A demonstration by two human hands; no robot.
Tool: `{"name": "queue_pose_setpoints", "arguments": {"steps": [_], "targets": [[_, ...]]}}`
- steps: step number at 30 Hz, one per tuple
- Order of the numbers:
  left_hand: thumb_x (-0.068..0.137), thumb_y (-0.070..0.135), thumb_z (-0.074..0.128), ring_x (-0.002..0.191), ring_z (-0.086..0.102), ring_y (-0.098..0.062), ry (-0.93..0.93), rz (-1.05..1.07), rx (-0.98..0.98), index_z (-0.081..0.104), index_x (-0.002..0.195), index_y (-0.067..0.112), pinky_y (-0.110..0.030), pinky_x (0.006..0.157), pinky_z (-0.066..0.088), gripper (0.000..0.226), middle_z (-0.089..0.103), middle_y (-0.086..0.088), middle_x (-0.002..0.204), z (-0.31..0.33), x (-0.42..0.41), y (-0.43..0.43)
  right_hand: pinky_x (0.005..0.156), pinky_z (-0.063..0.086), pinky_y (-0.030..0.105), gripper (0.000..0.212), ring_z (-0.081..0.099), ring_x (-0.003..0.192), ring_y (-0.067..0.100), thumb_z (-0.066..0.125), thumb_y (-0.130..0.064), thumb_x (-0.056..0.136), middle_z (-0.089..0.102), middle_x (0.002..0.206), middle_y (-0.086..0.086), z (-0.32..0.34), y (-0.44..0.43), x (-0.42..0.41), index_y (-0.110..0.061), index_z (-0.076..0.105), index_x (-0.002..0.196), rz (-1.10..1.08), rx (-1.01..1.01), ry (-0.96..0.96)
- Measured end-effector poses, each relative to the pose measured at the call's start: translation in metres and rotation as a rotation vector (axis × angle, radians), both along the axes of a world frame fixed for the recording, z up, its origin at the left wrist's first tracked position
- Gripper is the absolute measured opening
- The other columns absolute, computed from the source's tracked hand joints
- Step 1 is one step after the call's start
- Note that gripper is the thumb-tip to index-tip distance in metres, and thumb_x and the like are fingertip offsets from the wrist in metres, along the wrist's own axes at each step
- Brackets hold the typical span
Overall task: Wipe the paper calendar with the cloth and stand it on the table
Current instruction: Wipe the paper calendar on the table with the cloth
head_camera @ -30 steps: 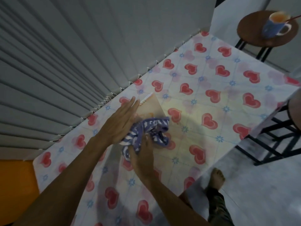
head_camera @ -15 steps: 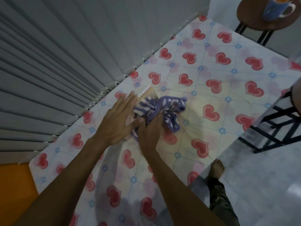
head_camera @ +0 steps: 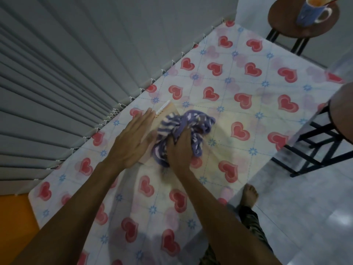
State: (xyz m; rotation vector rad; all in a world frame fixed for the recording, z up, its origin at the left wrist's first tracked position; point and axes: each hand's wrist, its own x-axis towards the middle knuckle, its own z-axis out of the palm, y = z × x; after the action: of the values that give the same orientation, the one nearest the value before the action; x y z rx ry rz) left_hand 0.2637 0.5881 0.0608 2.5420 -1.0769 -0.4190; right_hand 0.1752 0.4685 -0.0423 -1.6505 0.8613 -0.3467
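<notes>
The paper calendar (head_camera: 169,110) lies flat on the table (head_camera: 248,115), tan with a white spiral binding at its far edge. Most of it is hidden under my hands and the cloth. My left hand (head_camera: 131,140) presses flat on the calendar's left part, fingers stretched out. My right hand (head_camera: 180,148) bunches the purple-and-white striped cloth (head_camera: 188,121) and holds it down on the calendar's right side. The cloth spills past the calendar onto the tablecloth.
The table carries a white cloth with red hearts and runs along grey vertical blinds (head_camera: 76,64) on the left. A round stool (head_camera: 303,20) at the far right bears a blue mug (head_camera: 311,12). Another stool (head_camera: 342,115) stands at the right edge. A bare foot (head_camera: 248,195) is on the floor.
My right hand with the cloth has slid away from me and to the right across the calendar. My left hand stays flat on it.
</notes>
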Motion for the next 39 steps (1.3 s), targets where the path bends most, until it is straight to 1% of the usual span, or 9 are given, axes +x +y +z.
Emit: {"name": "queue_pose_setpoints", "arguments": {"steps": [3, 6, 10, 16, 20, 27, 31, 34, 39], "targets": [[0.102, 0.068, 0.011, 0.147, 0.022, 0.01, 0.165, 0.117, -0.067, 0.024, 0.152, 0.061, -0.03, 0.123, 0.021, 0.051, 0.026, 0.033, 0.16, 0.006, -0.001, -0.001, 0.105, 0.046, 0.054, 0.059, 0.051, 0.129, 0.04, 0.057, -0.02, 0.097, 0.049, 0.143, 0.023, -0.003, 0.004, -0.006, -0.004, 0.033, 0.149, 0.032, 0.017, 0.013], [0.103, 0.066, 0.007, 0.147, 0.035, -0.011, 0.236, 0.171, -0.018, 0.023, 0.144, 0.073, -0.028, 0.114, 0.027, 0.044, 0.034, 0.018, 0.161, 0.008, 0.002, -0.004, 0.113, 0.043, 0.045, 0.067, 0.036, 0.146, 0.034, 0.054, -0.024, 0.1, 0.034, 0.16, 0.015, -0.006, 0.053, -0.036, -0.014, 0.021, 0.158, 0.187, 0.004, 0.017], [0.099, 0.072, 0.003, 0.148, 0.035, -0.023, 0.241, 0.161, -0.007, 0.019, 0.143, 0.074, -0.045, 0.121, 0.028, 0.047, 0.034, 0.01, 0.163, 0.009, 0.001, -0.006, 0.11, 0.039, 0.028, 0.078, 0.017, 0.154, 0.019, 0.053, -0.029, 0.103, 0.015, 0.17, 0.0, -0.005, 0.107, -0.059, -0.029, 0.002, 0.161, 0.341, -0.03, -0.013], [0.1, 0.07, 0.004, 0.146, 0.038, -0.025, 0.189, 0.155, -0.011, 0.017, 0.146, 0.072, -0.045, 0.12, 0.03, 0.048, 0.038, 0.009, 0.161, 0.008, -0.002, -0.006, 0.106, 0.026, 0.004, 0.071, 0.027, 0.151, 0.018, 0.049, -0.025, 0.104, 0.023, 0.168, -0.003, -0.003, 0.09, -0.052, -0.03, 0.006, 0.161, 0.308, 0.083, -0.079], [0.102, 0.068, 0.009, 0.147, 0.038, -0.02, 0.164, 0.142, -0.034, 0.018, 0.146, 0.071, -0.039, 0.119, 0.031, 0.045, 0.036, 0.015, 0.16, 0.008, -0.002, -0.005, 0.109, 0.046, 0.043, 0.062, 0.055, 0.127, 0.024, 0.055, -0.009, 0.096, 0.055, 0.142, 0.009, -0.002, 0.027, -0.029, -0.011, 0.03, 0.154, 0.097, 0.05, -0.13], [0.102, 0.069, 0.011, 0.143, 0.043, -0.021, 0.122, 0.148, -0.03, 0.019, 0.146, 0.071, -0.038, 0.112, 0.036, 0.045, 0.038, 0.024, 0.155, 0.007, 0.0, -0.006, 0.106, 0.047, 0.053, 0.063, 0.055, 0.127, 0.032, 0.057, -0.002, 0.091, 0.056, 0.138, 0.015, -0.008, 0.011, -0.022, -0.009, 0.036, 0.15, 0.081, 0.038, -0.119], [0.101, 0.07, 0.01, 0.144, 0.042, -0.021, 0.126, 0.14, -0.004, 0.018, 0.147, 0.07, -0.037, 0.111, 0.036, 0.046, 0.039, 0.017, 0.158, 0.003, 0.002, -0.004, 0.107, 0.046, 0.028, 0.067, 0.051, 0.133, 0.01, 0.053, -0.021, 0.102, 0.043, 0.158, 0.001, -0.009, 0.07, -0.062, -0.027, 0.019, 0.159, 0.396, 0.087, -0.167], [0.102, 0.068, 0.013, 0.145, 0.038, -0.015, 0.139, 0.124, -0.019, 0.019, 0.151, 0.064, -0.035, 0.115, 0.032, 0.049, 0.037, 0.019, 0.159, 0.004, 0.004, -0.004, 0.115, 0.042, 0.032, 0.07, 0.042, 0.143, 0.004, 0.052, -0.017, 0.102, 0.032, 0.165, -0.008, -0.005, 0.065, -0.066, -0.03, 0.015, 0.161, 0.468, 0.142, -0.194], [0.106, 0.058, 0.026, 0.135, 0.049, -0.018, 0.005, 0.299, -0.064, 0.04, 0.152, 0.042, -0.04, 0.106, 0.042, 0.05, 0.048, 0.004, 0.155, 0.002, -0.005, 0.004, 0.11, 0.048, 0.038, 0.062, 0.056, 0.132, 0.013, 0.053, -0.01, 0.104, 0.053, 0.15, 0.002, 0.009, 0.036, -0.07, -0.022, 0.026, 0.158, 0.376, 0.193, -0.216]]}}
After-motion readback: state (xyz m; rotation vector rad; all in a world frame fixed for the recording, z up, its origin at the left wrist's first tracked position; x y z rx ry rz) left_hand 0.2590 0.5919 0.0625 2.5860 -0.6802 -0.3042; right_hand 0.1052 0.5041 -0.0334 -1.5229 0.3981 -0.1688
